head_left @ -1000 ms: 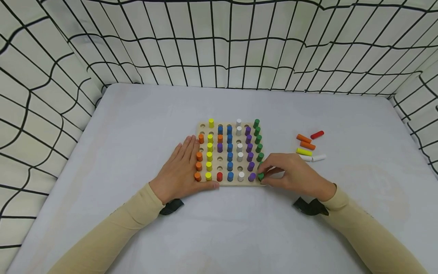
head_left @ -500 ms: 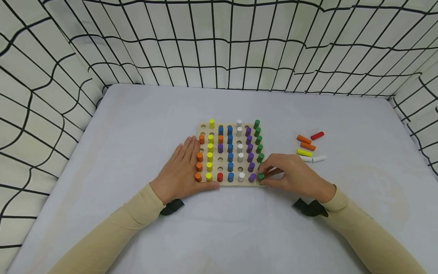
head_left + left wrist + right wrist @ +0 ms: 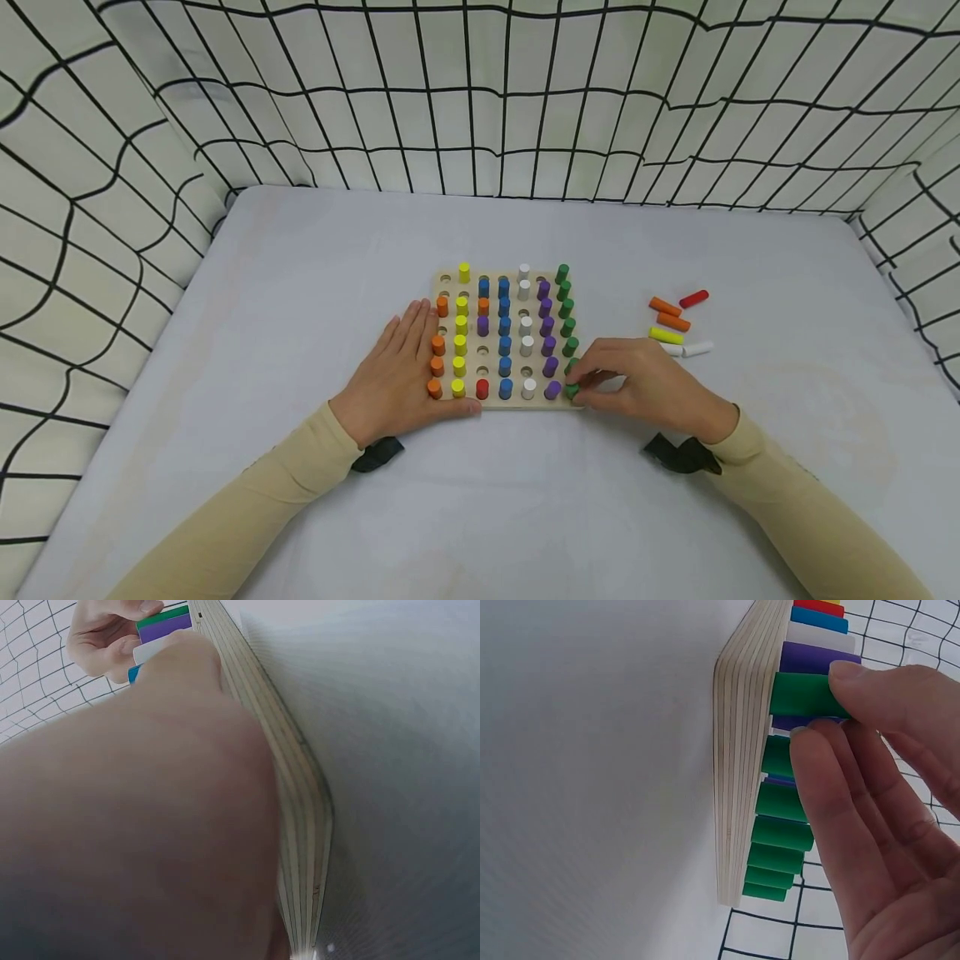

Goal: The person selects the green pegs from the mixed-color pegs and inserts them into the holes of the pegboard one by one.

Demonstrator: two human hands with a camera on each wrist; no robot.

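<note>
A wooden pegboard stands on the table, with rows of coloured pegs upright in its holes. My left hand rests against the board's left side, fingers straight, thumb along the front edge. At the front right corner my right hand pinches a green peg between thumb and fingers; the peg stands in the board. Behind it runs a line of other green pegs. The left wrist view is mostly filled by the blurred left hand, beside the board's layered edge.
Right of the board lie loose pegs: a red peg, two orange pegs, a yellow peg and two white pegs. A white cloth covers the table. Black wire grid surrounds the back and sides.
Both hands keep their places, the right one still at the corner green peg. Only a slight shift of the head view shows.
</note>
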